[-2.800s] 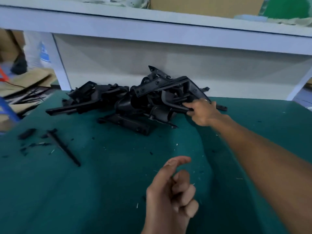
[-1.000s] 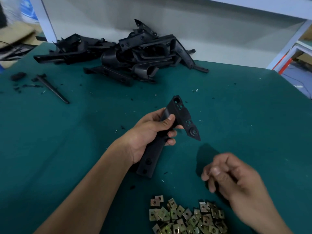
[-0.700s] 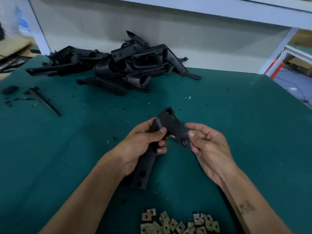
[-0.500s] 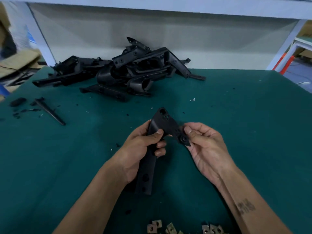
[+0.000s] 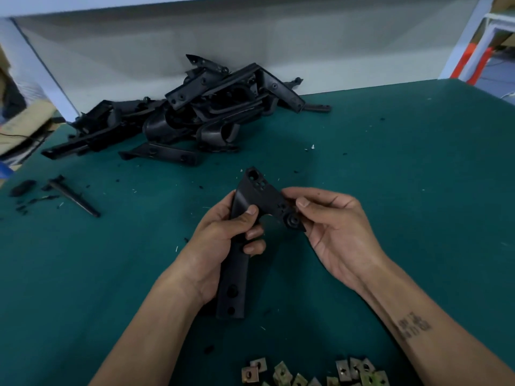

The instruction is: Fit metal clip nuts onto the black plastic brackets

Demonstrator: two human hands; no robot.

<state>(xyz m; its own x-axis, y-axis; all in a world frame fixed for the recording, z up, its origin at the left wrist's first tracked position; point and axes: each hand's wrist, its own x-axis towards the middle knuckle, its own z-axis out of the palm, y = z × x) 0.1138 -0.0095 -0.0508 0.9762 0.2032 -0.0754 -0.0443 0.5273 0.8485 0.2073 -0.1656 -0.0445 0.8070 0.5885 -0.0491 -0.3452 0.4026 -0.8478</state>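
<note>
One black plastic bracket (image 5: pixel 252 207) is held just above the green surface (image 5: pixel 390 176), near the middle of the view. Its long stem is gripped by the left hand (image 5: pixel 223 240), fingers and thumb curled round it. Its short angled arm is pinched at the tip by the right hand (image 5: pixel 331 227), thumb on top, fingers behind. Whether a clip nut is hidden under those fingertips cannot be told.

Judged from this, the clip is being seated, or the arm is being lined up for one. For a good fit, the stem should be kept steady while the clip is slid squarely over the edge until its hole is lined up with the bracket's hole.

Loose brass-coloured clip nuts (image 5: pixel 315 373) are heaped on the surface at the near edge, below both wrists. No box or tray is seen. More brackets (image 5: pixel 189 115) are piled at the far side, and black scraps (image 5: pixel 72 195) are scattered to the left.
</note>
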